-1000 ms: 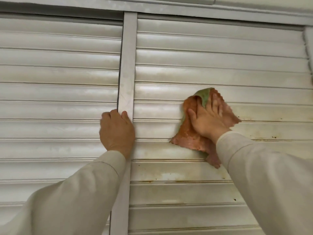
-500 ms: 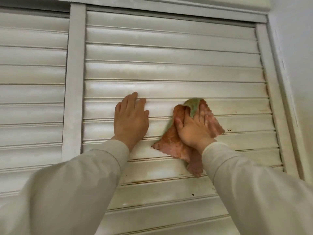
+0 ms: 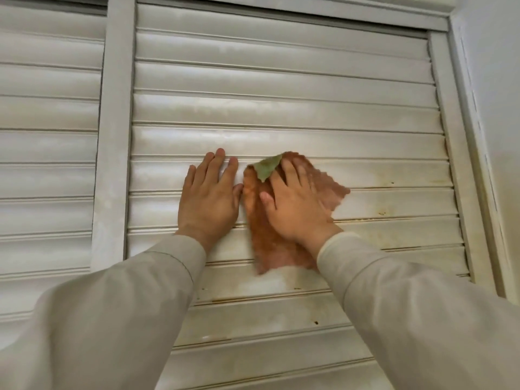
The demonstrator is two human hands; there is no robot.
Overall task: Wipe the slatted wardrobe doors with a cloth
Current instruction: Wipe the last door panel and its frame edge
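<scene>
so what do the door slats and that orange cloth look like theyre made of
Slats: probably painted wood or a wood composite, off-white with a soft sheen; they catch light in bands, and brownish grime sits in the grooves. Metal can't be ruled out.

Cloth: soft fuzzy fabric, likely microfibre; matte orange with a green patch, wavy edge, lying limp under the right hand.

A pale wall [image 3: 495,80] runs down the right edge, meeting a white frame [image 3: 472,136] with yellowish stains lower down. A white top rail [image 3: 337,4] crosses above. Light is soft and even.
</scene>
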